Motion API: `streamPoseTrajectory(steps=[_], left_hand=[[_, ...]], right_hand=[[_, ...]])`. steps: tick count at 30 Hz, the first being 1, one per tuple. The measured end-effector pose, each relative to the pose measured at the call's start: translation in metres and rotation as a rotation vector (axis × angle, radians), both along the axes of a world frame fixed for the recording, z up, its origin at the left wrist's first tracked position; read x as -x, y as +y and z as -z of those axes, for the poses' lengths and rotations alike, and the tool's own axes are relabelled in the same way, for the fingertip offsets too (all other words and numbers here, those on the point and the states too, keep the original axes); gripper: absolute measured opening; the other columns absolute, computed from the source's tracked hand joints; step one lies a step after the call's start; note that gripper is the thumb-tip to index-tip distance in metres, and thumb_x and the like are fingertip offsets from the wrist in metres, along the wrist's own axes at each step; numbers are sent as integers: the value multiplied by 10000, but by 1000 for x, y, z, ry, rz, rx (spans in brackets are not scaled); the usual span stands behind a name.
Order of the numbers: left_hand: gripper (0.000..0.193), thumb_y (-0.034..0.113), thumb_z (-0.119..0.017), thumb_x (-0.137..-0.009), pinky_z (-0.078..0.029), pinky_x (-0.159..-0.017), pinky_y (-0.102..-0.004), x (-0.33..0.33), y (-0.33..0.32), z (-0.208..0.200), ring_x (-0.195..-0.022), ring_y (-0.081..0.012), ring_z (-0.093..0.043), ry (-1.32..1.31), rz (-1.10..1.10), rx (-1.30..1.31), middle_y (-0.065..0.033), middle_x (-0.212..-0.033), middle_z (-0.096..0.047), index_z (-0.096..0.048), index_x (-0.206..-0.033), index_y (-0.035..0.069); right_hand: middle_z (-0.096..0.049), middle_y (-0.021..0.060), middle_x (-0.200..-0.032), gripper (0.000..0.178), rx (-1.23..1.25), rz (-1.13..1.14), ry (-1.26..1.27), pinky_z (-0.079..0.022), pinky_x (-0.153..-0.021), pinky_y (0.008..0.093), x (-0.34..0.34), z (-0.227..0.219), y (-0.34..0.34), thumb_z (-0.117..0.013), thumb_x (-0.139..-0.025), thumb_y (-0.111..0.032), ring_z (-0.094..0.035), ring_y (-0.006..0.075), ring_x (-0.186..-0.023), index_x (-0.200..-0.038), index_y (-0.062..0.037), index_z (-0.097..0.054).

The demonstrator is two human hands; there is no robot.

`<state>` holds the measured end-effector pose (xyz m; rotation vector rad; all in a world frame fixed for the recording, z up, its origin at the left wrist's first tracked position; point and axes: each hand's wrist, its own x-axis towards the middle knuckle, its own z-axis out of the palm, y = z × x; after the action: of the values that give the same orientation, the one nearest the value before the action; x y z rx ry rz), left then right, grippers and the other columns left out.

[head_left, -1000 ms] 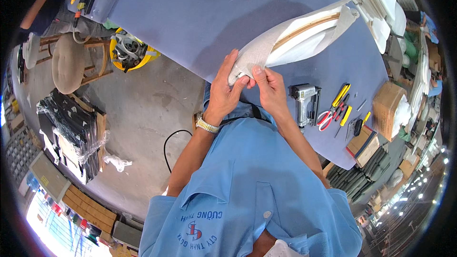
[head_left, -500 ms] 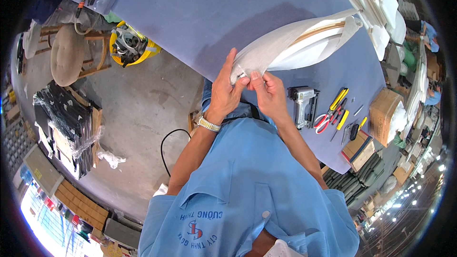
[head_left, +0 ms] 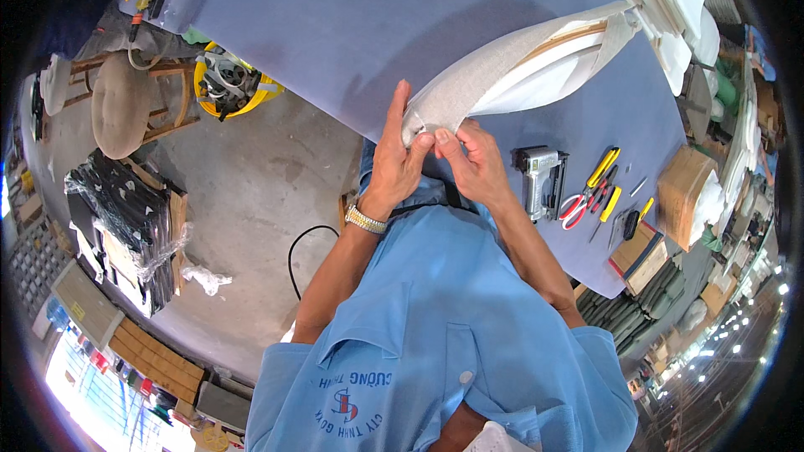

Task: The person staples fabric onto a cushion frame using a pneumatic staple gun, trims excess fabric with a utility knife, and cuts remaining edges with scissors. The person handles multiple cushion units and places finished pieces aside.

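A long curved upholstery panel (head_left: 536, 88) slants over the table, its pale grey fabric (head_left: 456, 96) wrapped about a wooden edge and white padding. At its near end my left hand (head_left: 394, 163) grips the fabric corner between thumb and fingers, with the index finger stretched up along the side. Close beside it my right hand (head_left: 476, 163) pinches the fabric edge, its thumb next to the left thumb. Small dark and white bits show at the gathered corner. Fingers under the panel are hidden.
On the blue-grey table (head_left: 335, 42) to the right lie a staple gun (head_left: 540, 180), red-handled scissors (head_left: 576, 208) and yellow-handled tools (head_left: 603, 167). A cardboard box (head_left: 685, 188) stands beyond them. White panels (head_left: 662, 8) are stacked far right; a yellow bucket (head_left: 272, 88) is left of the table.
My thumbs have drawn closer together at the fabric corner, and the fabric there looks folded over a little more. The whole view has shifted slightly.
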<state>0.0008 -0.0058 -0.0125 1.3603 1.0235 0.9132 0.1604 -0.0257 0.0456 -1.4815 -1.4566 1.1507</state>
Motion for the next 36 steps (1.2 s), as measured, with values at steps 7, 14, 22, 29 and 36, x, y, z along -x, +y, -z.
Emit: streamPoseTrajectory(steps=[7, 14, 22, 29, 36], left_hand=[[783, 379, -642, -1023, -352, -1182, -428, 3, 4, -12, -1467, -353, -407, -35, 31, 92, -258, -1595, -384, -281, -1597, -12], [668, 241, -661, -997, -357, -1178, -428, -4, 0, -12, -1442, -360, -448, 44, 6, 73, -274, -1556, -439, -392, -1545, -32], [629, 222, -683, -967, -374, -1177, -442, -11, -6, -10, -1444, -422, -449, 182, -67, -110, -256, -1505, -522, -467, -1508, -14], [636, 280, -716, -965, -428, -1145, -464, -12, -9, -11, -1407, -452, -475, 266, -66, -163, -248, -1473, -548, -485, -1500, 25], [680, 365, -680, -987, -450, -1127, -461, -11, -16, -9, -1413, -440, -470, 340, -27, -217, -220, -1509, -519, -432, -1541, 58]], right_hand=[[-689, 98, -864, 251, -117, -42, -52, -443, -928, 424, -5, 28, -6, -553, -1038, -253, -656, 307, -868, -1044, -62, -716], [-679, 113, -871, 236, -136, -37, -3, -441, -917, 444, -11, 41, -15, -541, -1034, -231, -631, 337, -894, -1058, -47, -688], [-703, 204, -1126, 246, -128, 14, 7, -475, -963, 478, -13, 47, -24, -557, -1017, -164, -630, 418, -1078, -1178, -32, -687], [-707, 165, -1047, 173, 8, 323, -245, -516, -897, 401, -56, 31, -70, -695, -936, -148, -676, 303, -997, -1046, -15, -687], [-605, 252, -1088, 576, 85, 600, -800, -451, -918, 529, -120, 108, -189, -729, -822, -138, -581, 463, -991, -1333, 11, -507]])
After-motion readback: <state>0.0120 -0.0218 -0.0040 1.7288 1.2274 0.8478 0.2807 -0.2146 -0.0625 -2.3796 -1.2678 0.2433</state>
